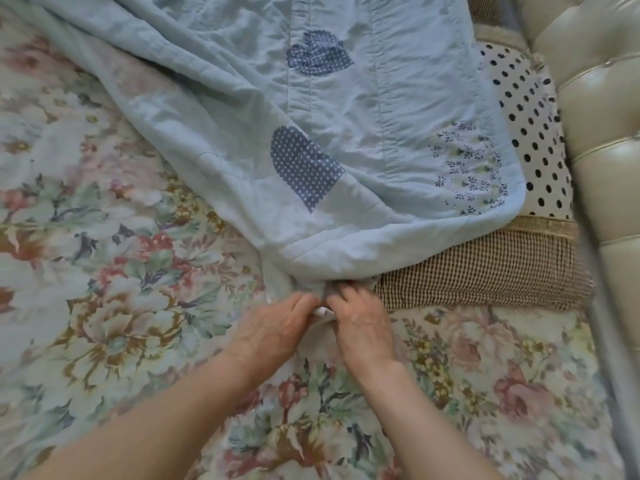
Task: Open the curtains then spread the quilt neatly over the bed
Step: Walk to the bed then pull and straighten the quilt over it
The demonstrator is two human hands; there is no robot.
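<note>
To the right, against a cream tufted leather headboard [595,98], a white pillow with black polka dots [533,140]. Just nearer, a brown-and-white checked pillow [485,271], lying flat. Both partly covered by the right side of a pale blue quilt with dotted blue heart patches [225,98]. Down the far right, a blurred grey bar [606,358], slanting in front of the headboard. Beneath everything, a floral bedsheet in pink, green and cream [86,289].

Quilt crumpled and askew, reaching from the top left down to a gathered point at the near middle, touching the checked pillow's left end. Left hand [277,327] and right hand [363,327] side by side at that point, fingers curled into the bunched fabric, both gripping it. Between them, a small white tag [323,311].

Rounded quilt corner over the dotted pillow, bound edge curving down toward the hands. Left edge a long diagonal fold. Bare sheet wide on the left and in front, around the forearms. Narrower stretch on the right, between checked pillow and bar.
</note>
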